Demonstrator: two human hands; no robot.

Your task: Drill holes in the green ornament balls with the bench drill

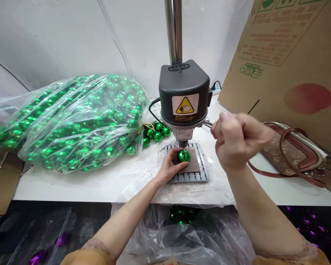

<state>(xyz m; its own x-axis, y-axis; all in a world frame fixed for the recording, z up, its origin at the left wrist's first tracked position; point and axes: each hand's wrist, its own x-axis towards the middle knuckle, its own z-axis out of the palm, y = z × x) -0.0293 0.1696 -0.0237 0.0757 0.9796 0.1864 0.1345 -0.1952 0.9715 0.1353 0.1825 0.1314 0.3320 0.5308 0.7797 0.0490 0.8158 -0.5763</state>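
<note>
A small bench drill press [184,92] with a black housing stands on the white table. Its bit meets the top of a shiny green faceted ball [184,156]. My left hand [169,165] grips the ball from the left side, thumb in front and fingers behind. Under the ball lie a brownish square board [194,167] and the slotted grey base plate [204,176]. To the right of the drill head, my right hand [237,140] is raised in a fist around the drill press lever, which is mostly hidden by the fingers.
A clear plastic bag [82,125] full of green balls lies at left, with loose green balls [157,136] beside it. A handbag [289,154] and a large cardboard box [278,66] stand at right. An open plastic bag [193,239] hangs below the table edge.
</note>
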